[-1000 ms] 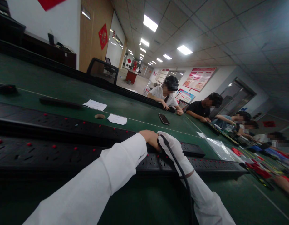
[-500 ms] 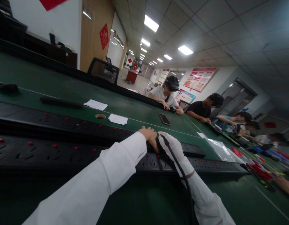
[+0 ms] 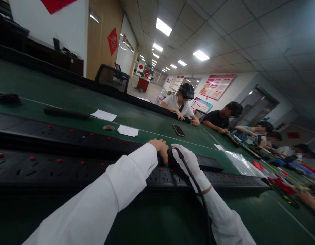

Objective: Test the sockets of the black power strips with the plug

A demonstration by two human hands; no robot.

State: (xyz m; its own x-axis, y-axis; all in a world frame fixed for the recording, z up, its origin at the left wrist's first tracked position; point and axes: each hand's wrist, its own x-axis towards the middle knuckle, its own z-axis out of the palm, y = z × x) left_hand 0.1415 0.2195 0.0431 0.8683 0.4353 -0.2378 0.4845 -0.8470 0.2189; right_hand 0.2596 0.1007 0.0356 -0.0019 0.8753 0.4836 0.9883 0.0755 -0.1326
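My left hand [image 3: 161, 148], bare with a white sleeve, curls its fingers over a dark object on the far black power strip [image 3: 210, 164]. My right hand [image 3: 186, 157], in a white glove, is closed on the same dark object, seemingly a plug, whose black cable [image 3: 198, 190] runs back along my wrist. Below both hands lies the near power strip [image 3: 70, 168], long and black with red switches. What exactly sits between the two hands is hidden.
The green table [image 3: 78, 98] carries two paper slips [image 3: 127, 130], a round hole [image 3: 109, 128], a phone [image 3: 178, 129] and a clear plastic bag [image 3: 240, 163]. Several seated people work at the far right among red parts [image 3: 280, 182]. A black rail [image 3: 65, 112] lies at the left.
My left hand's fingers have curled further over the dark object. The view has shifted slightly; the right hand has barely moved.
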